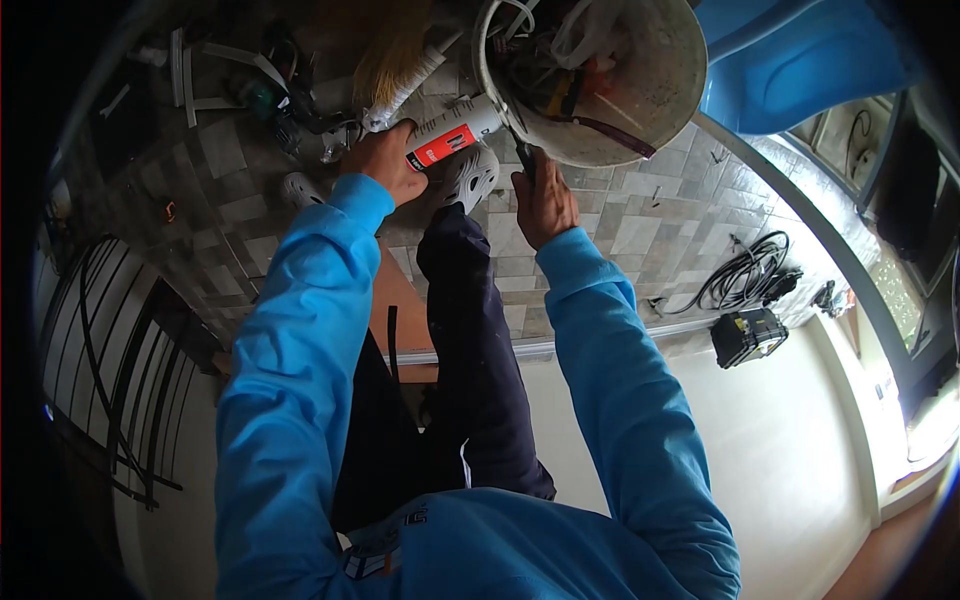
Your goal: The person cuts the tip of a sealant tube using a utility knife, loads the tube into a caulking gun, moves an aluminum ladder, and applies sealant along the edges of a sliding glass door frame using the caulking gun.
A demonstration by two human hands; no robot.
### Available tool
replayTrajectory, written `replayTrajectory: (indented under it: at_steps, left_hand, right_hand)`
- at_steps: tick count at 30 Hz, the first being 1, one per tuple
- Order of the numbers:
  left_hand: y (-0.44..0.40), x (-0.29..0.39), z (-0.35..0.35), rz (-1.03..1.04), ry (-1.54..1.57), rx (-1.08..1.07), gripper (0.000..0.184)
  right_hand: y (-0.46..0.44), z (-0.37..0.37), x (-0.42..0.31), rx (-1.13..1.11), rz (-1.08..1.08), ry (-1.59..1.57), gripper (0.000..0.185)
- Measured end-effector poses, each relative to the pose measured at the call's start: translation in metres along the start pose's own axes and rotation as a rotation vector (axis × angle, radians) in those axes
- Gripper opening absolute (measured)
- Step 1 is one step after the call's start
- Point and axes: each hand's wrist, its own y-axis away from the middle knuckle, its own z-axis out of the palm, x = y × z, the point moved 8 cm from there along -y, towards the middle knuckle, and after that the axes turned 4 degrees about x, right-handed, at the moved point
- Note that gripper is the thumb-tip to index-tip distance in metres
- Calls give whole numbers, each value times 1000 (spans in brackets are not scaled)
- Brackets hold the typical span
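Observation:
My left hand [388, 165] is closed around the lower end of a white sealant cartridge [440, 147] with a red label. The cartridge lies tilted, its far end pointing right toward the bucket. My right hand [547, 203] grips a black-handled knife [525, 153]. The knife's narrow front part reaches up to the cartridge's far end, close by the bucket rim; whether it touches the cartridge I cannot tell. Beside both hands stands a large whitish bucket [655, 118] with tools and plastic scraps inside.
A straw broom [390, 60] lies beyond my left hand, near a dark green power tool [268, 100] and white strips. To the right are a blue plastic chair [800, 80], a coiled black cable [745, 270] and a black toolbox [748, 338]. Black strips [110, 350] hang at left.

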Motion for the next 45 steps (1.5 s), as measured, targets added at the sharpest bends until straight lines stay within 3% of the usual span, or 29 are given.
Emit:
replayTrajectory:
  at_steps: [19,24,27,29,33,35,39,42,45]
  left_hand:
    - [-1,0,-4,16,33,33,42]
    - [-3,0,-6,12,42,38,43]
    - [-12,-2,-4,-4,115,-64,43]
    - [-11,-1,16,-30,245,-518,44]
    - [-16,-4,16,24,157,-275,45]
    - [-12,-5,5,18,40,16,42]
    - [4,7,5,-129,81,-8,43]
    - [3,5,6,-133,88,61,43]
    - [-3,-1,7,-96,104,-13,42]
  right_hand:
    - [-4,-1,8,-20,-13,45,44]
    - [-4,2,6,-57,99,213,46]
    - [-6,8,2,-95,161,207,48]
    - [-6,8,-3,-101,171,229,48]
    - [-6,5,-5,-152,191,285,45]
    - [-5,4,-1,-137,170,298,44]
    - [-6,0,-3,-133,194,339,37]
    - [-4,-1,-8,-154,203,369,31]
    - [-5,0,-9,-160,202,383,28]
